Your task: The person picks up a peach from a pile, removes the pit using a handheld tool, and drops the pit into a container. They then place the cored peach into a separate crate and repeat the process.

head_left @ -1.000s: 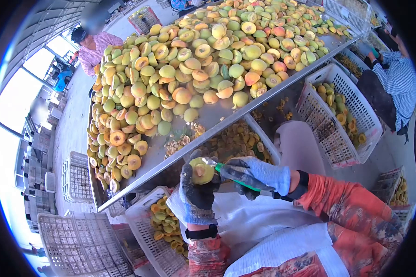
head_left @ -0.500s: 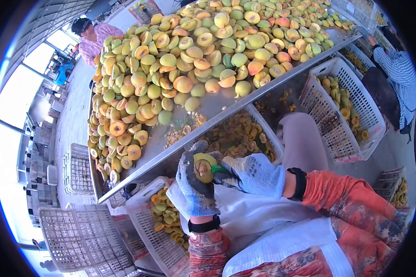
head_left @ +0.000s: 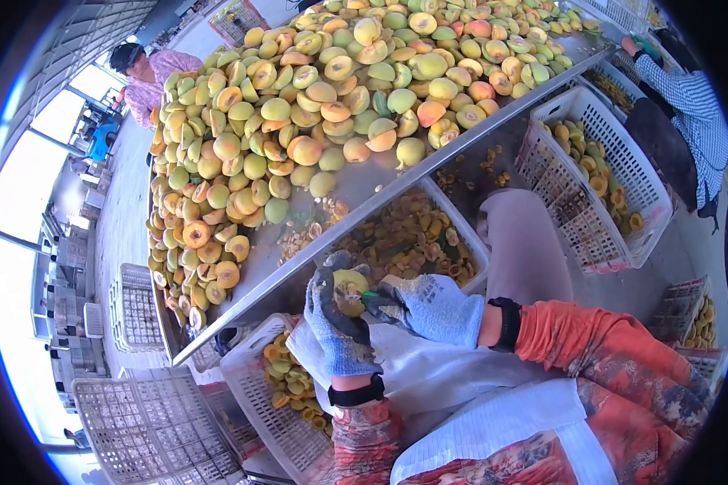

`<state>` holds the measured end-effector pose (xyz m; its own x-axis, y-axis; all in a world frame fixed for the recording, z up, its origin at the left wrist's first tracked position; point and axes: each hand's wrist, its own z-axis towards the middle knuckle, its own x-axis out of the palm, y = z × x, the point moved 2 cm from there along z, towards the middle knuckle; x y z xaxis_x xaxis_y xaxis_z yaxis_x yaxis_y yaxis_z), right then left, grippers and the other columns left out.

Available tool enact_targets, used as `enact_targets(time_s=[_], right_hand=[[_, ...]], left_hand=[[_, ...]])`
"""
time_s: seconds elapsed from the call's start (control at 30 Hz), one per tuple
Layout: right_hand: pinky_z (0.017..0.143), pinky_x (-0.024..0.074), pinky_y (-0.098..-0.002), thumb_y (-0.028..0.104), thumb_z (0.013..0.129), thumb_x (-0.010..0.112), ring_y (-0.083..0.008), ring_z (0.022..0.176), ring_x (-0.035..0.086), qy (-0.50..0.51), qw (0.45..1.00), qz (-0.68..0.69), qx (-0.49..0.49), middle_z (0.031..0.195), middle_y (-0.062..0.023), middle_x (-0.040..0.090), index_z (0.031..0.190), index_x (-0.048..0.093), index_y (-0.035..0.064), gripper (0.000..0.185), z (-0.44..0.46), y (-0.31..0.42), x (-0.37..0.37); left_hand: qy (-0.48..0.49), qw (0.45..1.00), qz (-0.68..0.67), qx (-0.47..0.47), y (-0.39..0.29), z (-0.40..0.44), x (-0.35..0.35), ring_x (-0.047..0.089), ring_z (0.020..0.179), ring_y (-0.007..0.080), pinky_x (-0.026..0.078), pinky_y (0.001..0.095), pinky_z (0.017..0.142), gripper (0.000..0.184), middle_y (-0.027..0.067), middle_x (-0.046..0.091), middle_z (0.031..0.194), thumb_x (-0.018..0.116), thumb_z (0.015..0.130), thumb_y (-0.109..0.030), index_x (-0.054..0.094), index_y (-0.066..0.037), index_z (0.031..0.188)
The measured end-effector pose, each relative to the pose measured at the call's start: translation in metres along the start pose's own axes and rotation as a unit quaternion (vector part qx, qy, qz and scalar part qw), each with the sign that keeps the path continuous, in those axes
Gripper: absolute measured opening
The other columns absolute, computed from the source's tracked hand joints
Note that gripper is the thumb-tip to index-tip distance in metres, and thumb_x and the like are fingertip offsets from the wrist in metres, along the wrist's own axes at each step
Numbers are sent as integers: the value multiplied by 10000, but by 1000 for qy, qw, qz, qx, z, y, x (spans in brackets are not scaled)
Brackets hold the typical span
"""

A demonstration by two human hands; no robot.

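My left hand [head_left: 336, 323], in a blue and dark glove, is wrapped round a halved fruit [head_left: 349, 292], its cut face turned up. From the right, my right hand [head_left: 433, 307], gloved the same way, grips a green-handled tool [head_left: 370, 296]. The tool's tip meets the fruit's cut face and is hidden there; most of its handle lies inside my glove. Both hands are over a white apron [head_left: 429, 368], just in front of the metal table edge [head_left: 332, 235]. A large heap of halved fruit [head_left: 299, 121] covers much of the table.
Below the table edge is a bin of fruit scraps [head_left: 481, 263]. Crates of fruit halves stand at left [head_left: 247, 372] and right [head_left: 651, 226]. An upright crate [head_left: 150, 424] is at lower left. A person in pink [head_left: 141, 85] stands across the table; another in checks [head_left: 692, 113] sits at right.
The green tool, held away from the fruit at first with its blade showing, has moved left onto the cut face. My right hand has turned, its back now upward. The view has shifted slightly.
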<state>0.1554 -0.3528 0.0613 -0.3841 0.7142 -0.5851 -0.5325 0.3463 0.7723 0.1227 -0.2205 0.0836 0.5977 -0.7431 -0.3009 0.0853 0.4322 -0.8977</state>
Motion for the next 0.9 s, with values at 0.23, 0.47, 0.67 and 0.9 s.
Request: enact_targets(time_s=[0.23, 0.47, 0.67, 0.9], right_hand=[[361, 349, -232, 437, 905, 436, -92, 435, 446, 276, 778, 463, 322, 564, 21, 461, 969, 544, 82, 377, 2, 31, -35], [347, 297, -189, 528, 872, 441, -69, 368, 406, 275, 653, 636, 308, 517, -5, 461, 848, 600, 45, 509, 9, 22, -47], [499, 444, -379, 455, 846, 513, -257, 553, 577, 119, 983, 27, 135, 608, -116, 561, 842, 547, 43, 414, 12, -72, -36], [518, 446, -428, 407, 799, 587, -340, 571, 577, -16, 996, 19, 86, 635, -166, 569, 858, 508, 73, 348, 16, -103, -3]], left_hand=[[72, 997, -4, -21, -12, 13, -1, 621, 805, 264, 513, 334, 703, 298, 144, 617, 970, 531, 786, -110, 561, 15, 1054], [40, 987, -140, -66, 2, 51, -13, 614, 670, 198, 518, 312, 637, 327, 122, 634, 839, 512, 858, -246, 598, 46, 978], [135, 892, 299, -310, 109, 7, -176, 612, 767, 165, 496, 241, 743, 272, 103, 633, 894, 569, 819, -74, 584, 43, 1064], [55, 960, 190, -197, 84, 145, -46, 628, 833, 180, 496, 276, 761, 254, 141, 638, 969, 533, 832, -22, 577, 28, 1077]])
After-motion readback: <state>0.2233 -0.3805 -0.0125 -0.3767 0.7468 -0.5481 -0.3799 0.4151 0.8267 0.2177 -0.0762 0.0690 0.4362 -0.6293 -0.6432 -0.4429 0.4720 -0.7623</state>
